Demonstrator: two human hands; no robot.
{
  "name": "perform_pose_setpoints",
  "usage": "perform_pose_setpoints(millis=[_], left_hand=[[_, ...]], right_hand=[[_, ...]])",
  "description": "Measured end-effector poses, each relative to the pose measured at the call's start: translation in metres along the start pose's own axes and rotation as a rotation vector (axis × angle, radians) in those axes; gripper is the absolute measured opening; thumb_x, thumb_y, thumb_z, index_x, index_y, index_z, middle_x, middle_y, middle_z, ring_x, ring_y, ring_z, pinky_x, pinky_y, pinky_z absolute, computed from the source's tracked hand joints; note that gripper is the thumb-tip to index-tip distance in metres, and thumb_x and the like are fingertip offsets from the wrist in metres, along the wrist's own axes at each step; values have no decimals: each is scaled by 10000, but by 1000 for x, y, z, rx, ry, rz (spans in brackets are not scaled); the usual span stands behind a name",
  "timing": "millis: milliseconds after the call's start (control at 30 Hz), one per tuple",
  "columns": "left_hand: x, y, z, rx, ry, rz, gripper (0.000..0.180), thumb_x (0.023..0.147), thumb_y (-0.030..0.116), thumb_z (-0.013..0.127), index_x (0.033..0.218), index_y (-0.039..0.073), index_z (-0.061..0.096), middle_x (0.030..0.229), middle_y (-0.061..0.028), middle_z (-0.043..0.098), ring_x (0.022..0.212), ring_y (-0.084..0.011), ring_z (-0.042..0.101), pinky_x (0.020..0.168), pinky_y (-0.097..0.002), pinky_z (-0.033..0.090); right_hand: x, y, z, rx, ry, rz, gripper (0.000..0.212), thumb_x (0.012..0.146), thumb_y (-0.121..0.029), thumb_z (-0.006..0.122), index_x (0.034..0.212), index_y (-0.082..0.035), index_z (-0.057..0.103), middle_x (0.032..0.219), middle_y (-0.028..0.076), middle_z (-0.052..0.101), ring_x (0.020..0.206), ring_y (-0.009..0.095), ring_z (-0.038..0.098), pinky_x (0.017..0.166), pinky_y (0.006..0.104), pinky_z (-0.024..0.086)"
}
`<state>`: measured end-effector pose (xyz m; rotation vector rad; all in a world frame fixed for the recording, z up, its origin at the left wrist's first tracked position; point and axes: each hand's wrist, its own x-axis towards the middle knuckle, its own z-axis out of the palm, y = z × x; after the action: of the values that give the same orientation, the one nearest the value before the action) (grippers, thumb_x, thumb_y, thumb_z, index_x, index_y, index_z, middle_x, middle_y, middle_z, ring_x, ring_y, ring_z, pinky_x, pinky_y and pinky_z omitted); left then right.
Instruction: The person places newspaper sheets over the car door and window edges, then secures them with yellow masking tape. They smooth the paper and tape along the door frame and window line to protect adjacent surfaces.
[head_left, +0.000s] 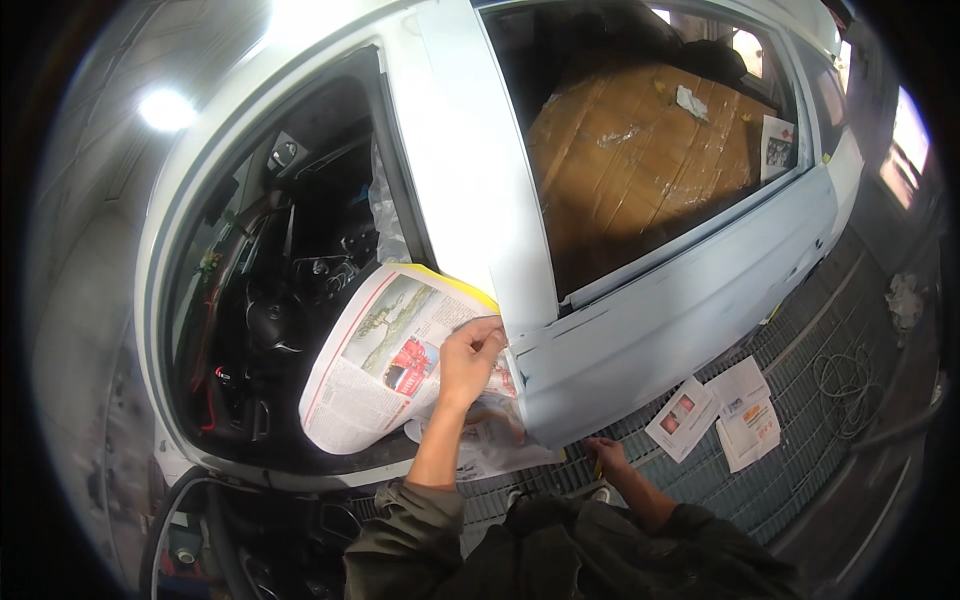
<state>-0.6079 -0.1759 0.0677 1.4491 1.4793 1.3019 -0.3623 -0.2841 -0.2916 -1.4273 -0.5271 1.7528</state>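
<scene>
A sheet of printed newspaper curves across the lower part of the car's front door opening. Yellow tape runs along its upper edge, next to the pale door pillar. My left hand is closed at the sheet's right edge, thumb and fingers pinching it against the pillar's lower part. Lower and to the right, by the bottom edge of the grey-primed rear door, my right hand is closed. Something small and yellow shows at its fingers, too little to name.
Inside the car are a steering wheel and clear plastic sheeting. A large brown cardboard sheet fills the rear window opening. Loose paper sheets and a coiled hose lie on the floor grating.
</scene>
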Motion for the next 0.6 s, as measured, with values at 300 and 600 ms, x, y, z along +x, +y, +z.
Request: perform_pose_setpoints(millis=[300,600], left_hand=[[19,63,-5,435,510,197,313,852,271,806,773,-17,713,634,-116,696,526,-218,660,576,-333,527],[26,77,0,396,483,382,178,859,123,762,872,-50,721,680,-128,702,582,-197,665,605,-314,526]], right_hand=[[-11,-7,-9,18,30,2,205,944,-177,671,958,22,721,788,53,668,662,144,592,601,293,465],[-10,-1,-15,54,13,7,204,948,-174,698,1033,10,721,782,26,642,664,133,582,588,294,456]])
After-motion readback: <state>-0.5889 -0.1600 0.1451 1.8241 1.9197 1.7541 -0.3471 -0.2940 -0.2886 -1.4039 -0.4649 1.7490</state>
